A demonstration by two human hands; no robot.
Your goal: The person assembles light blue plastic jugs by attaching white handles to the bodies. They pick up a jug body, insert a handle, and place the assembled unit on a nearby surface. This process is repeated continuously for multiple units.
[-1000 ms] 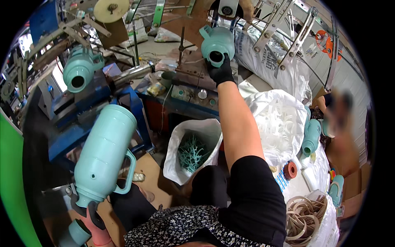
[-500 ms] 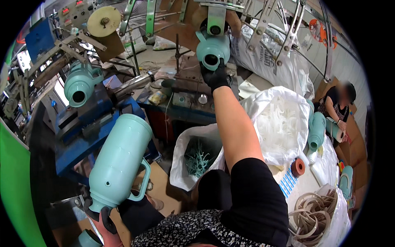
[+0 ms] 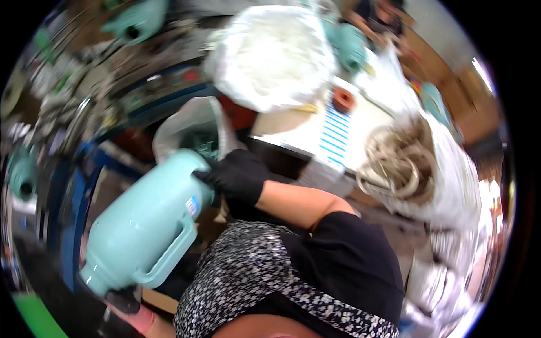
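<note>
A mint-green plastic thermos flask shell (image 3: pixel 138 222) lies aslant before me, its neck toward the lower left and its broad base toward the upper right. Around the neck, my gloved left hand (image 3: pixel 125 301) is closed, partly hidden behind the shell. My right hand (image 3: pixel 236 176), in a black glove, grips the rim of the base. The side handle (image 3: pixel 169 253) faces me, with a small blue-and-white sticker (image 3: pixel 193 207) on the wall near the base.
Beyond the shell stands a white-lined bin (image 3: pixel 169 132) with green scraps; farther back is a large white sack (image 3: pixel 228 73) of pale scraps. A brown tape roll (image 3: pixel 343 100) and beige strips (image 3: pixel 397 163) are at right. Other shells (image 3: pixel 135 22) sit at the machines. A person (image 3: pixel 377 22) works at the back.
My right hand has left the shell at the far machine and come back to grip the held shell's base. The view has swung right, and the held shell has turned, now showing a sticker.
</note>
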